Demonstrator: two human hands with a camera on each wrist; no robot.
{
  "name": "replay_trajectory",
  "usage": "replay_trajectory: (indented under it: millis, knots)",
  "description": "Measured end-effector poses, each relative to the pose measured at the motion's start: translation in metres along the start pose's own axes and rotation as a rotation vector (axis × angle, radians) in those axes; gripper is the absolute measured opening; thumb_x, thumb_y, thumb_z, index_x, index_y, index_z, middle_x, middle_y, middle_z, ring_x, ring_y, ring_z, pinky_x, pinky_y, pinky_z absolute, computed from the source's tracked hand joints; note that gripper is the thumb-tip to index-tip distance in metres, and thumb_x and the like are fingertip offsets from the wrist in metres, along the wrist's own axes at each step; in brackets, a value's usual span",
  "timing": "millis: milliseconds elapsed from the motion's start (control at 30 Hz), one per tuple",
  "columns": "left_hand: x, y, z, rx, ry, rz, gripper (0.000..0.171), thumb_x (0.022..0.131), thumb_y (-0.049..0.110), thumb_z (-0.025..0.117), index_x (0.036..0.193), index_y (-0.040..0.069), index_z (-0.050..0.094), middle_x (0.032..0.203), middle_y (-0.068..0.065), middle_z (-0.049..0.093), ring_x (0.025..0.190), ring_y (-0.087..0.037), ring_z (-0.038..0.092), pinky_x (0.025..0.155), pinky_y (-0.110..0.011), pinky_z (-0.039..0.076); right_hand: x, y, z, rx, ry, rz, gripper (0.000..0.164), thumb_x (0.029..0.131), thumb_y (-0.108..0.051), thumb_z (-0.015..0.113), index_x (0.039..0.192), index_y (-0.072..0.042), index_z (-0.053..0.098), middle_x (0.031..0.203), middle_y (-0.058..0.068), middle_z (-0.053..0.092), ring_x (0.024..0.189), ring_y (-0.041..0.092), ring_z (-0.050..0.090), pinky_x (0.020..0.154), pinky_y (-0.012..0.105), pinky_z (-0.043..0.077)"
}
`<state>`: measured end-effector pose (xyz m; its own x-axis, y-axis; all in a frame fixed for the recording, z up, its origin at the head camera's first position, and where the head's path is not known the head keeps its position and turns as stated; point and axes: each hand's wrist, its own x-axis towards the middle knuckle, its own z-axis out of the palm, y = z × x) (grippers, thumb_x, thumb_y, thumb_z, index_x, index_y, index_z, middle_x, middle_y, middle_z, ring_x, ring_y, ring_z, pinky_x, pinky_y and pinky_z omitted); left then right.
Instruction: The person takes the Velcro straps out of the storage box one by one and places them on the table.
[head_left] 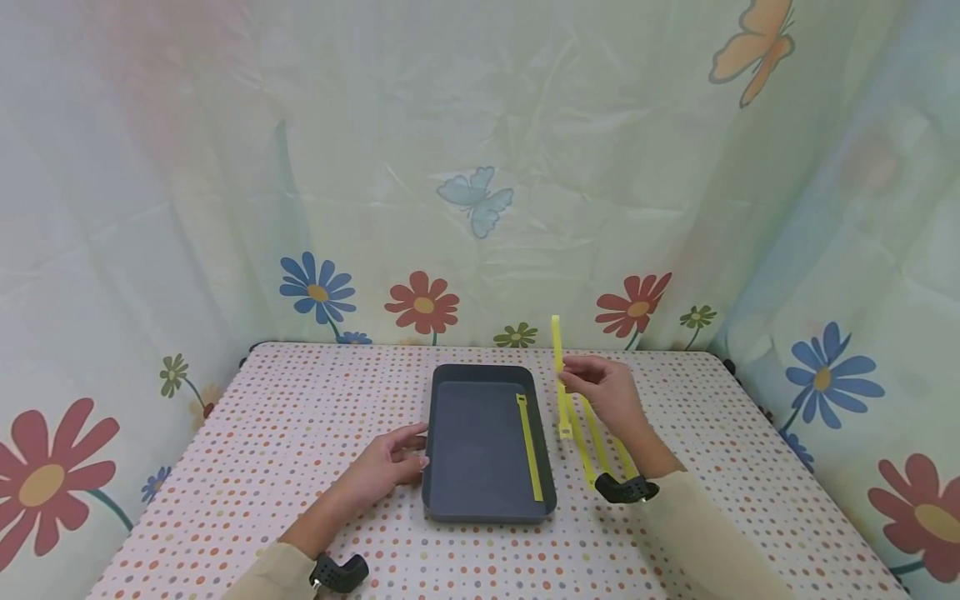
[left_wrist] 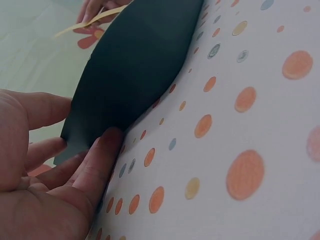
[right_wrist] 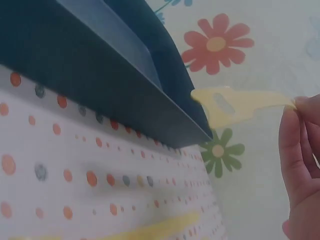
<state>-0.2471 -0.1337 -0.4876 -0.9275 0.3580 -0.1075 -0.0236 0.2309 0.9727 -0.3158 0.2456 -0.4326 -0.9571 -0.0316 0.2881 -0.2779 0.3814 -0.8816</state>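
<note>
Pinching a flat yellow strap between thumb and fingertips, the right hand has a narrow grip just right of the dark grey tray. The left hand lays its fingers against the tray's left wall, its grip loose, touching rather than clasping. A second strap lies lengthwise inside the tray along its right side, slotted end far; more yellow straps lie on the surface to the right.

Handling the held strap well seems to call for a light pinch near its middle, so neither end swings, with the slotted end well clear of the tray's rim. Gentle, even pressure from the left fingers should stop the tray sliding without tipping it.

The held strap looks like thin, pliable plastic or rubber: it curves a little beside the fingertips, and its broad end has an oblong slot. The tray is a shallow, apparently rigid rectangle with rounded corners and a matte finish; plastic or coated metal, I cannot tell. The surface is pale and dotted, and a creased, flower-printed backdrop hangs beyond its far edge.
</note>
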Motion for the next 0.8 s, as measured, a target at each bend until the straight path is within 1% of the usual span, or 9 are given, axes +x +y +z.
replay_trajectory:
  millis: [100,200,300,467,567,667,733,800]
  knots:
    - [0.0,0.0,0.0,-0.005,-0.004,0.0,0.063,0.099,0.017,0.066,0.156,0.007,0.041,0.15,-0.023,0.052,0.111,-0.021,0.069,0.093,-0.035,0.061,-0.003,0.003,-0.007,-0.012,0.012,-0.007,0.037,0.092,-0.02,0.078,0.125,-0.004,0.072,0.111,0.022,0.074,0.084,0.004,0.072,0.079,0.024,0.063]
    - [0.0,0.0,0.0,-0.01,-0.011,0.003,0.063,0.1,0.017,0.066,0.156,0.006,0.04,0.15,-0.023,0.052,0.112,-0.021,0.069,0.093,-0.035,0.061,-0.006,0.006,-0.014,-0.017,0.025,0.005,0.037,0.094,-0.02,0.076,0.126,-0.003,0.071,0.112,0.022,0.074,0.084,0.004,0.072,0.08,0.023,0.063]
    - [0.0,-0.001,-0.001,-0.012,-0.015,0.006,0.064,0.1,0.018,0.066,0.157,0.006,0.04,0.15,-0.023,0.052,0.114,-0.022,0.068,0.094,-0.034,0.061,-0.008,0.01,-0.021,-0.045,0.047,0.031,0.038,0.095,-0.022,0.075,0.128,-0.004,0.07,0.112,0.018,0.074,0.084,0.003,0.071,0.079,0.021,0.062]
    - [-0.001,-0.001,-0.002,-0.014,-0.02,0.014,0.065,0.099,0.018,0.067,0.157,0.006,0.039,0.15,-0.024,0.051,0.116,-0.023,0.067,0.095,-0.034,0.06,-0.012,0.018,-0.032,-0.086,0.081,0.07,0.039,0.097,-0.023,0.072,0.133,-0.008,0.068,0.112,0.012,0.073,0.086,-0.001,0.07,0.079,0.015,0.06]
    - [-0.001,-0.002,-0.002,-0.02,-0.023,0.018,0.066,0.099,0.017,0.067,0.157,0.005,0.039,0.15,-0.025,0.051,0.117,-0.024,0.067,0.095,-0.035,0.06,-0.015,0.023,-0.037,-0.092,0.092,0.077,0.042,0.098,-0.022,0.071,0.137,-0.008,0.065,0.112,0.011,0.072,0.088,-0.002,0.069,0.079,0.014,0.059]
    - [-0.001,-0.003,-0.002,-0.015,-0.02,0.015,0.065,0.099,0.017,0.067,0.157,0.005,0.039,0.149,-0.025,0.052,0.118,-0.025,0.066,0.095,-0.034,0.06,-0.017,0.028,-0.041,-0.081,0.111,0.092,0.043,0.098,-0.022,0.071,0.138,-0.009,0.065,0.109,0.007,0.072,0.088,-0.002,0.069,0.079,0.014,0.059]
    - [0.0,-0.003,-0.002,-0.006,-0.019,0.014,0.064,0.1,0.017,0.066,0.157,0.006,0.04,0.149,-0.024,0.052,0.118,-0.025,0.066,0.095,-0.034,0.06,-0.019,0.031,-0.044,-0.069,0.126,0.108,0.043,0.098,-0.023,0.072,0.138,-0.009,0.065,0.107,0.003,0.071,0.088,-0.002,0.069,0.079,0.015,0.06]
    - [0.0,-0.003,-0.001,-0.004,-0.017,0.012,0.063,0.1,0.017,0.066,0.157,0.007,0.04,0.149,-0.023,0.052,0.118,-0.024,0.066,0.095,-0.035,0.06,-0.021,0.034,-0.047,-0.061,0.134,0.12,0.044,0.098,-0.024,0.072,0.138,-0.008,0.064,0.107,0.001,0.071,0.088,-0.002,0.07,0.08,0.017,0.061]
